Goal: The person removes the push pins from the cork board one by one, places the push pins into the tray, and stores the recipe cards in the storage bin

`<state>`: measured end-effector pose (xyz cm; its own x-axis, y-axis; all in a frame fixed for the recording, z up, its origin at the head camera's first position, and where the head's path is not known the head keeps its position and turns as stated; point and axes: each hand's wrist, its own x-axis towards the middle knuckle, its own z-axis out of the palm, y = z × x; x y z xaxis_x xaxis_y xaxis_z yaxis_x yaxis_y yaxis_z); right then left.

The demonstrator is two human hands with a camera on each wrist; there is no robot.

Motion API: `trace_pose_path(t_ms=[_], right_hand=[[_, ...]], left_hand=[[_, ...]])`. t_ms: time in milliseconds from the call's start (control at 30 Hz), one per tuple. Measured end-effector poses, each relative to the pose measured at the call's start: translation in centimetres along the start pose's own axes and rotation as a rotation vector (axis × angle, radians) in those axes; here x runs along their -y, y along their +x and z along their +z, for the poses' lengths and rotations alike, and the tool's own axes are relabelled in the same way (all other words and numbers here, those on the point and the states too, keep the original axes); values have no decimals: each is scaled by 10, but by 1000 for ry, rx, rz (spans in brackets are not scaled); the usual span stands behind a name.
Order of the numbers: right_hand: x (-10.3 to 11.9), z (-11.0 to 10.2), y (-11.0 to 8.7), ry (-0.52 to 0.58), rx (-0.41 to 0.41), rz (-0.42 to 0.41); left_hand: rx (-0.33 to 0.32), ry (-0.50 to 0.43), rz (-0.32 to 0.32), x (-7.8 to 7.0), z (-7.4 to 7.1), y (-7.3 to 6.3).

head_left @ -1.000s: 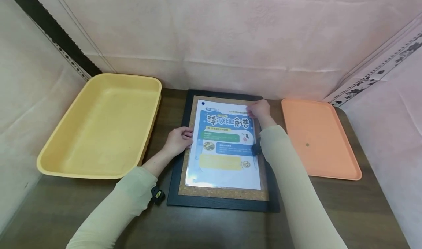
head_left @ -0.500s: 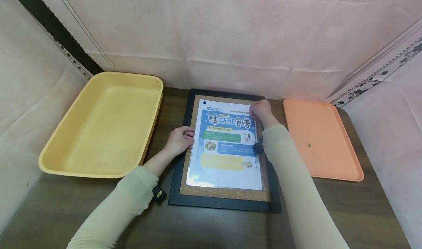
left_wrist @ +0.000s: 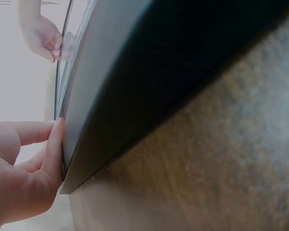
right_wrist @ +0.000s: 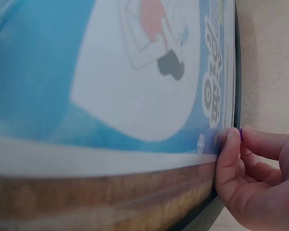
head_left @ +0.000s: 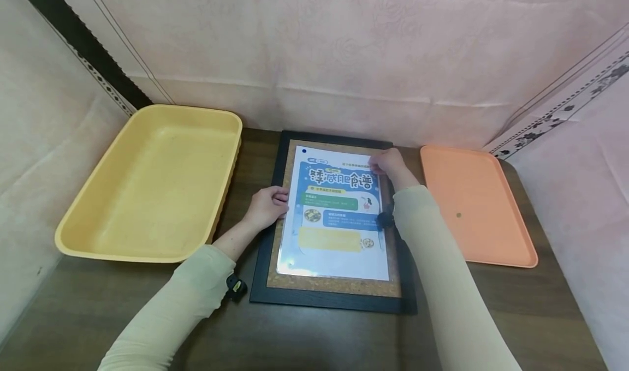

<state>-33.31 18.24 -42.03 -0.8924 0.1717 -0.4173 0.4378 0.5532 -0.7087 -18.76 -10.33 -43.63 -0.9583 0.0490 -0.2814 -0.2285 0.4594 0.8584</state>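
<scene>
A laminated poster (head_left: 334, 262) with blue print and Chinese characters lies on a cork board (head_left: 314, 285) in a black frame (head_left: 324, 297). A dark round pin (head_left: 304, 151) sits at its upper left corner. My right hand (head_left: 390, 166) is at the upper right corner, thumb and finger pinching a small purple pushpin (right_wrist: 241, 134) against the sheet; its tip is hidden. At the poster's left edge rests my left hand (head_left: 267, 206), its fingertips (left_wrist: 59, 126) touching the sheet's edge beside the frame.
A deep yellow bin (head_left: 147, 196) stands on the brown table (head_left: 314, 338) to the left. On the right lies a flat orange tray (head_left: 476, 207) with a small greenish spot (head_left: 459, 215). Pale cloth walls (head_left: 319, 60) close off the back and both sides.
The view shifts slightly with the head. Both hands stay in the same places on the poster.
</scene>
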Motion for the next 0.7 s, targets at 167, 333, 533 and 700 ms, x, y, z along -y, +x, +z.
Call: trace_pose_path(t_ms=[167,333,533,700], right_hand=[[-4,-6,-2,61,24,-10],[-9,-15,-6,101,27,-22],[-12,-28,-16,95,26,-55],[-17,-39,-22,81,18,-90]], left_hand=[[-2,-6,-7,0,1,-1],[3,-5,-8,0,0,0],[2,2,0,0,0,2],[7,-3,-12,1,1,3]])
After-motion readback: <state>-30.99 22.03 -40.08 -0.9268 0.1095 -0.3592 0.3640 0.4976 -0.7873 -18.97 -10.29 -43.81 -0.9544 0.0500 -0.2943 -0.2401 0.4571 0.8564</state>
